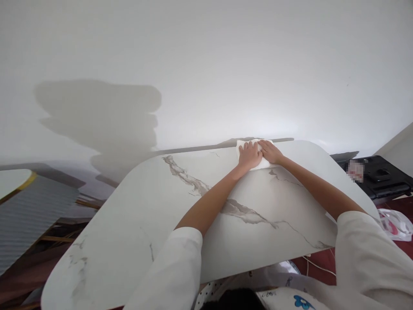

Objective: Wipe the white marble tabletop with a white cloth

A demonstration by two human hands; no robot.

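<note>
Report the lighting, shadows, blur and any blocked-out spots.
Head view: broad grey shadow on the pale wall, left side; head view: wall brighter beyond the white cloth; head view: left hand and right hand show no obvious blur; head view: pixelated patch covers part of the black object.

The table (119, 232) was white with grey-brown veining; a white cloth (263, 165) lay along its far edge.

The white worktop with rounded corners (129, 206) shows a marble pattern of grey-brown veins. The soft folded cloth (263, 164) is plain white. White too are the short fabric sleeves (176, 262). The flat plastic case (380, 174) is black.
</note>
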